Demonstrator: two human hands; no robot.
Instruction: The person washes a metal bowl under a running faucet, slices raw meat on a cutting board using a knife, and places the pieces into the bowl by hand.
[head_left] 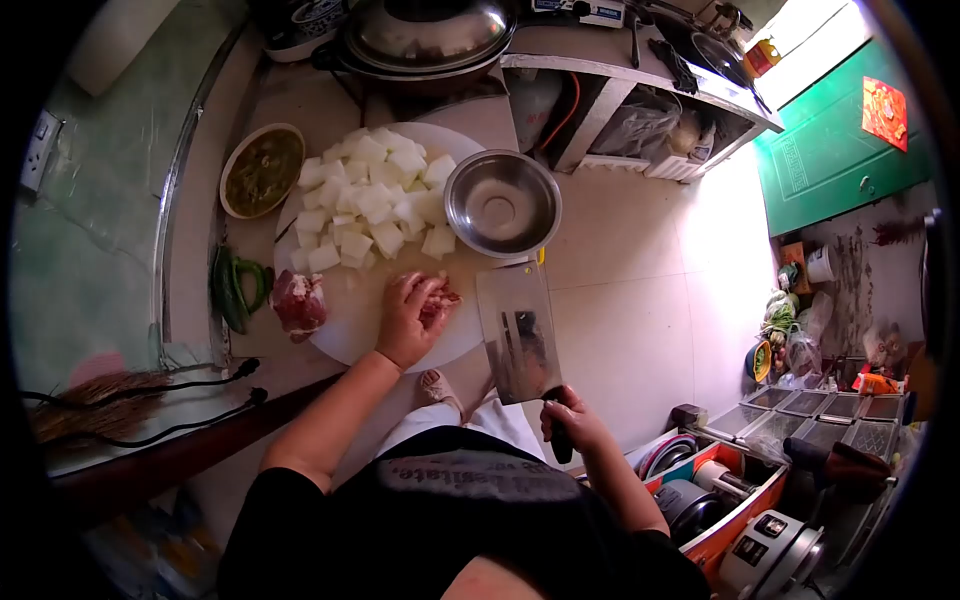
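Nearest the camera: black T-shirt (450, 535) of the person working. Left hand (406, 325): fingers bent and bunched narrow over a clump of cut red meat (441, 301) on a round white board (345, 340). Right hand (572, 422): wrapped around the black handle of a cleaver (518, 330), its broad blade just right of the left hand and apart from the meat.

Step, judged from pose: cut meat being steadied or gathered, blade off it. From here, a cut would call for bringing the edge leftward with the left fingertips tucked clear; gathering, for a closer pinch.

Counts, left hand outward:
- cut-meat clump: 1, under the fingers
- uncut meat piece: 1 (300, 304), left of the hand
- white vegetable chunks (372, 195): over 20, heaped beyond it
- steel bowl: 1 (521, 163), beyond and right
- green peppers (233, 298): 2, perhaps 3, overlapping, farther left
- bowl of greens in liquid: 1 (229, 162), beyond-left
- lidded wok: 1 (430, 30), farthest beyond
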